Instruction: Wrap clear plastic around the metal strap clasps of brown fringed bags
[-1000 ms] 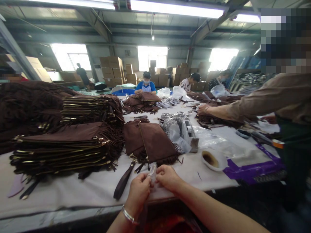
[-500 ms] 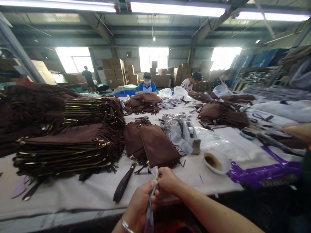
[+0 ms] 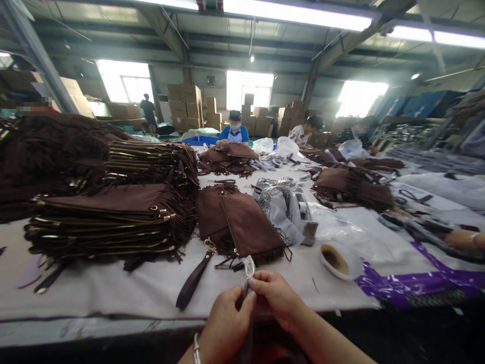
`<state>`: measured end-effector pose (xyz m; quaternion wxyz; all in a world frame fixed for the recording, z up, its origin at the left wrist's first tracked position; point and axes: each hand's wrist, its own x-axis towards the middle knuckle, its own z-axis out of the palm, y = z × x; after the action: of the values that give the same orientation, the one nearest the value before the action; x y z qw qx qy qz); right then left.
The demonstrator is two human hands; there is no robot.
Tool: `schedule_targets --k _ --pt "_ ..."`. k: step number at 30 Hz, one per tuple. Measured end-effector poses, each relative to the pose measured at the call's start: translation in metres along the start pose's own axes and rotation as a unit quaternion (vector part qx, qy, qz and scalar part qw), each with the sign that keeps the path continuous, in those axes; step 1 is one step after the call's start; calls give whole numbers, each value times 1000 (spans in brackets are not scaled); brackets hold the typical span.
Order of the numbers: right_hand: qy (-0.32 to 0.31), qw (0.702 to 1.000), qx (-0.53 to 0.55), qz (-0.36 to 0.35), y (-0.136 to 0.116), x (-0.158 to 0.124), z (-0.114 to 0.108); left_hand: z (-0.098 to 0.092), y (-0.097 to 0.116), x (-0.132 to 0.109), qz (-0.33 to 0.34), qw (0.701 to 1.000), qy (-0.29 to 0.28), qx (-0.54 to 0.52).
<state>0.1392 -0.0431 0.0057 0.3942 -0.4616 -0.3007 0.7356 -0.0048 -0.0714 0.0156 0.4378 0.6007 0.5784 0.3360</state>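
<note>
My left hand [image 3: 226, 323] and my right hand [image 3: 276, 298] meet at the near table edge, both pinching a small clear plastic bag [image 3: 249, 266] whose top sticks up between my fingertips. A silver bracelet circles my left wrist. Just beyond my hands lies a brown suede fringed pouch [image 3: 248, 227] with a gold zipper, on top of another one. Its dark brown wrist strap [image 3: 195, 279] trails toward me on the white table cover [image 3: 125, 288].
Tall stacks of brown zippered pouches [image 3: 109, 222] fill the left side. A tape dispenser [image 3: 301, 212], crumpled plastic, a tape roll [image 3: 337, 259] and purple tape strips [image 3: 417, 283] lie right. Another person's hand [image 3: 460, 238] reaches in at right; other workers sit at the far end.
The plastic bag, hanging down from my left hand half a second ago, is now bunched upright between both hands. The person standing at right has withdrawn; only a hand remains.
</note>
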Motion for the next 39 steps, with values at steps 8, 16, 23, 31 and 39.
schedule_targets --k 8,16,23,31,39 --pt "-24 1000 16 -7 2 -2 3 -3 0 22 -168 936 2 -310" --pt "34 996 -67 -45 3 -3 6 5 -4 24 -136 970 94 -180" --pt "120 902 -378 -168 -4 -5 17 4 8 18 -20 988 137 63" --pt "10 899 -356 -254 -10 -12 7 12 -9 9 239 912 78 324" --pt "-71 994 82 -21 -6 -11 -7 -9 13 10 264 935 -33 233"
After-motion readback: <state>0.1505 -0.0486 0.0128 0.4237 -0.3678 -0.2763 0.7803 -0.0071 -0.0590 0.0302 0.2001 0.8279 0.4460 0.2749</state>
